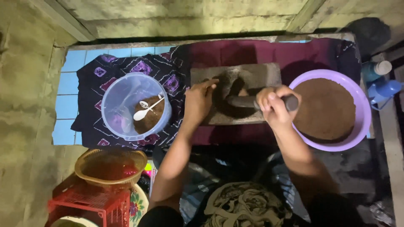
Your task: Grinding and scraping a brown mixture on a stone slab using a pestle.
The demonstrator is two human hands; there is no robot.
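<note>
Cloth over blue tiles, concrete walls around.

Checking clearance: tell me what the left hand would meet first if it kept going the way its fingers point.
The left hand points right across the grinding stone. It would probably meet the dark paste first, then the roller held by the right hand.

Clear tub and purple basin hem the grinding stone.
</note>
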